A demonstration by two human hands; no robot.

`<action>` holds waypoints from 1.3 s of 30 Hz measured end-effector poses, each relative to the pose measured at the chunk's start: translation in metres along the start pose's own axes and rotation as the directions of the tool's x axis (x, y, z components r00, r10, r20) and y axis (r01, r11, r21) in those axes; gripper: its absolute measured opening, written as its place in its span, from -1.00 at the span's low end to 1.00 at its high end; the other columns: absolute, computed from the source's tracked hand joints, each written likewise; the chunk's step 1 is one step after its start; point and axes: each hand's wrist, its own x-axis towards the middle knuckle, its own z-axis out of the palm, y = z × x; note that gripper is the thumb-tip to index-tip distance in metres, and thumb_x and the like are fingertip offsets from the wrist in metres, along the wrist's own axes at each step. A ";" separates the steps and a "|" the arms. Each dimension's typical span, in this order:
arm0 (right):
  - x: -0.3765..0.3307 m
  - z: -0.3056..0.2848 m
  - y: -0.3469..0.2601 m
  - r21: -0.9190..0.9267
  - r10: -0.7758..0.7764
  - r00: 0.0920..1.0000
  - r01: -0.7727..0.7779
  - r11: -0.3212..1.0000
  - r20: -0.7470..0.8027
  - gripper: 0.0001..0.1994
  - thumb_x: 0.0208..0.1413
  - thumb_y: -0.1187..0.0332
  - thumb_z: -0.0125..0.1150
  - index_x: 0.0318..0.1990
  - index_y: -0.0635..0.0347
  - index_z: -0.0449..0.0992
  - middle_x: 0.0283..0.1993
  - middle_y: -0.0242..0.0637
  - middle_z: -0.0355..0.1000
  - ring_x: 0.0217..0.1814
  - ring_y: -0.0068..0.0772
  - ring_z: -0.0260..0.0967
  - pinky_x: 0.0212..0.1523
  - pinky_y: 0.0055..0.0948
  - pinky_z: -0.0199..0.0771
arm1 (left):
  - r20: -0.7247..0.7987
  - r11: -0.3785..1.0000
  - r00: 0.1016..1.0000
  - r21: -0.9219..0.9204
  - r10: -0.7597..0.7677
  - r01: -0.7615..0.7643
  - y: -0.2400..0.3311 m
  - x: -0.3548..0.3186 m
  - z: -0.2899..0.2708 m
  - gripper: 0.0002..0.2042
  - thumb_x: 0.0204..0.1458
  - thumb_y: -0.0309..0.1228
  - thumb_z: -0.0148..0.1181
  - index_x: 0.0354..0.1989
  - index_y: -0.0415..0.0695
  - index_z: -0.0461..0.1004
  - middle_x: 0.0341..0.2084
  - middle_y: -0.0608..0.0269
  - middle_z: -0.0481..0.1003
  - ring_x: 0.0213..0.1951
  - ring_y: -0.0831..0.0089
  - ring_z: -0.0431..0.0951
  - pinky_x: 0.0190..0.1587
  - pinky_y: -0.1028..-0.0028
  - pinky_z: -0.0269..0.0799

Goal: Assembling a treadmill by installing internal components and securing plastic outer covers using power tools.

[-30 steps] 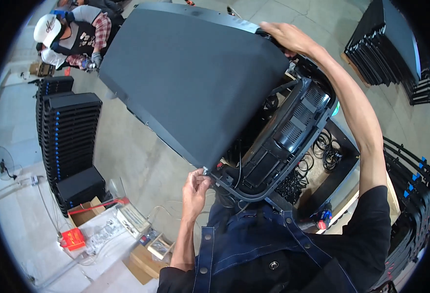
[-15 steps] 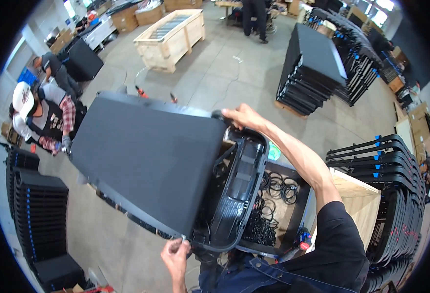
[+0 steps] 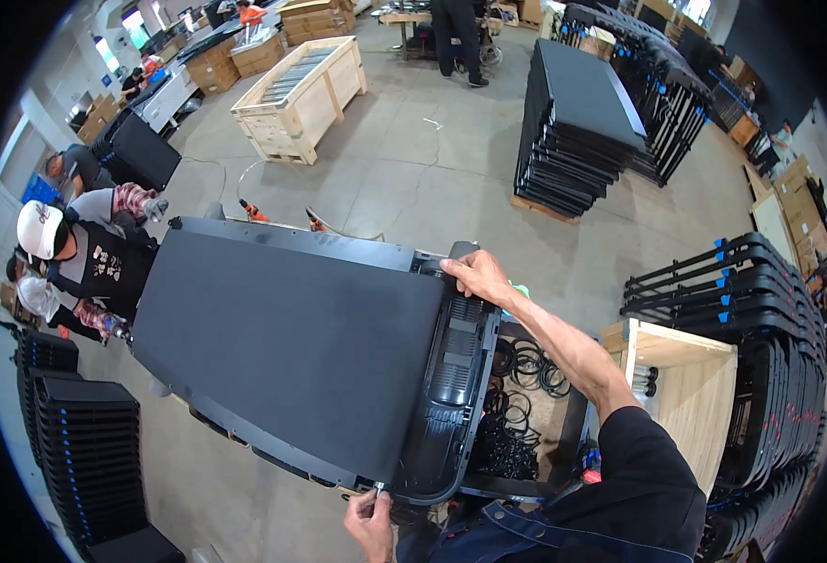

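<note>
Head view: flat dark-grey tapered panel (image 3: 291, 347) lies across the middle, its narrower end off to the left, its near end w/ a black plastic frame w/ rounded corners (image 3: 440, 455) showing just right of it; a grey ribbed cylinder-shaped part (image 3: 456, 361) sits in that frame. L hand (image 3: 371, 521) is at the panel's lower R corner, thumb + fingertips pinched narrow on a small silver metal pc (image 3: 380, 488). R hand (image 3: 476, 277) is at the upper R corner, fingers curled, thumb on the black edge; fingertips partly hidden, so can't tell how firmly it grips, if at all. Right of the frame, partly behind the R forearm, a dark-rimmed tray (image 3: 568, 441) holds black rubber-looking rings (image 3: 528, 361) and a heap of small black pcs (image 3: 503, 450). Next to it, an open pale wooden box (image 3: 690, 385); farther R, stacked black curved frames (image 3: 761, 272) w/ blue bits. At the panel's far L end, a co-worker in white cap and dark apron (image 3: 104, 263), gloved, one hand nr the panel edge. Bkgd: slatted pale wooden crate (image 3: 301, 103) and a tall stack of black panels (image 3: 578, 122) on the floor.
</note>
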 end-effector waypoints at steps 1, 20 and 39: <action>-0.002 0.004 0.002 0.008 0.011 1.000 -0.011 1.000 0.002 -0.42 0.18 -0.16 0.23 -0.41 0.33 0.66 -0.60 -0.30 0.51 -0.60 -0.51 0.47 -0.46 -0.38 0.50 | -0.014 1.000 1.000 -0.011 0.014 -0.014 0.004 -0.004 0.003 -0.82 0.11 -0.46 0.39 -0.20 -0.30 0.60 -0.40 0.25 0.60 -0.36 0.56 0.54 -0.24 0.50 0.50; 0.015 0.026 0.022 0.013 -0.055 0.968 0.060 0.998 -0.243 -0.37 0.12 -0.23 0.25 -0.17 0.30 0.69 -0.53 -0.34 0.53 -0.50 -0.59 0.45 -0.40 -0.51 0.48 | 0.209 0.805 0.952 0.510 0.225 -0.303 -0.019 0.019 0.010 -0.85 0.06 -0.54 0.36 -0.25 -0.28 0.51 -0.47 0.10 0.61 -0.46 0.39 0.59 -0.30 0.41 0.51; -0.293 0.157 0.273 -0.379 0.310 0.949 -0.306 0.873 -0.053 -0.81 0.18 0.38 0.09 -0.12 0.26 0.49 -0.28 0.11 0.56 -0.16 0.21 0.55 -0.22 0.08 0.57 | 0.365 0.386 0.921 0.837 0.134 -0.388 0.011 0.055 0.022 -0.77 -0.04 -0.25 0.46 -0.42 -0.16 0.60 -0.63 0.11 0.57 -0.57 0.17 0.57 -0.42 0.24 0.43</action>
